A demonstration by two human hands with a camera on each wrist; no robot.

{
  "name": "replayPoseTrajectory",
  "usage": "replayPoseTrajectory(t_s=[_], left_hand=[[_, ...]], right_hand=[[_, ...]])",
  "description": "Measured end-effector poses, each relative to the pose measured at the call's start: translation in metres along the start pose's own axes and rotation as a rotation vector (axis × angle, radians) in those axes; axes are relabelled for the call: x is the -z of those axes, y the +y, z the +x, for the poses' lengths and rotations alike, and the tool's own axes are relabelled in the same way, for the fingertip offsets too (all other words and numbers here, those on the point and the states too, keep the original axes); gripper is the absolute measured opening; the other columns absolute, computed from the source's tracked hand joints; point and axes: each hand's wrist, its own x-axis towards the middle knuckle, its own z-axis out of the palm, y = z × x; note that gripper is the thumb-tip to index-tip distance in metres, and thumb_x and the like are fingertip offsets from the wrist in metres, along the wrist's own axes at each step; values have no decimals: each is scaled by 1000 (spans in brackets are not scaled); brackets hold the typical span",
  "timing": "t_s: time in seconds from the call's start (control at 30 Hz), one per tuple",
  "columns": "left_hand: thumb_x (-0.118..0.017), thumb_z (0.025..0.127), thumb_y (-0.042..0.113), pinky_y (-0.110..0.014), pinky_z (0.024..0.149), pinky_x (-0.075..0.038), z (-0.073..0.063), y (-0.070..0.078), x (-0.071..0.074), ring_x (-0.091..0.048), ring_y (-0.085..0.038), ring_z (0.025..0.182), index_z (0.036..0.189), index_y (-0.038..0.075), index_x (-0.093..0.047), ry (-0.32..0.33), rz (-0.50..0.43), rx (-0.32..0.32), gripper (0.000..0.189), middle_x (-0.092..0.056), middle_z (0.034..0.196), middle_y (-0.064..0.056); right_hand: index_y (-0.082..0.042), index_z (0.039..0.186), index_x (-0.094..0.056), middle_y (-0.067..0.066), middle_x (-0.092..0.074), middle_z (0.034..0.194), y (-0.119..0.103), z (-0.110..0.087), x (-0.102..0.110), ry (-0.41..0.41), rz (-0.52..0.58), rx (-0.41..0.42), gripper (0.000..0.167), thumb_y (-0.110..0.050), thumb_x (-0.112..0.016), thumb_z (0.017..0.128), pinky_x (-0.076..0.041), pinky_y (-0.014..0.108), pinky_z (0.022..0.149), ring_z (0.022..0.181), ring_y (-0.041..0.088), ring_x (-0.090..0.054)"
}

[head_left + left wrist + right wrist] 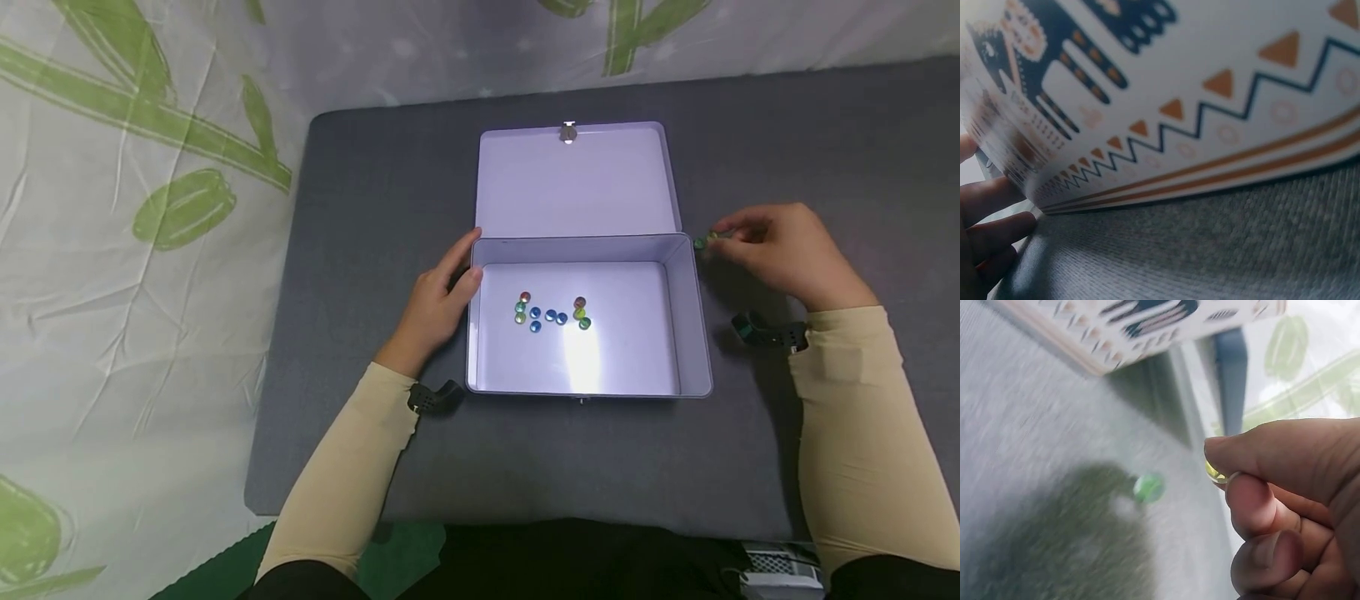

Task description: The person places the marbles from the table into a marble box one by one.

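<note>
A shallow lilac-white box (600,367) lies with its lid (573,179) folded back. My left hand (438,304) holds the box's left side near the back corner, thumb over the rim and fingers along the outer wall. In the left wrist view, those fingers (1000,231) meet the patterned wall's corner. Beside the box's right back corner, my right hand (783,250) pinches a yellow-green glass marble (1213,474) between thumb and index finger. A green glass marble (1149,487) lies on the grey cloth below it. Inside the box are several coloured marbles (562,318).
The box stands on a grey cloth-covered table (375,208). A metal clasp (568,132) sits at the lid's far edge. A white curtain with green leaf prints (183,208) hangs along the left and back. Dark straps (768,332) stick out from both wrists.
</note>
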Motion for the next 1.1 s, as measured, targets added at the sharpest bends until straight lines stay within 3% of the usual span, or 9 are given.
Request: replayPoseTrajectory(t_s=[0.73, 1.1], left_hand=[[-36, 101, 76, -57, 117, -40, 8, -7, -1, -57, -30, 139, 162, 25, -42, 7, 18, 9, 80, -57, 153, -14], [-34, 97, 83, -57, 120, -36, 12, -4, -2, -53, -31, 143, 163, 24, -41, 1, 9, 31, 89, -52, 158, -12]], right_hand=[[-6, 117, -78, 8, -72, 86, -63, -8, 13, 11, -22, 88, 24, -21, -73, 99, -40, 21, 58, 66, 11, -55], [-6, 116, -79, 8, -69, 87, -93, -6, 7, -44, -8, 145, 22, -18, -75, 97, -39, 22, 58, 67, 16, -53]])
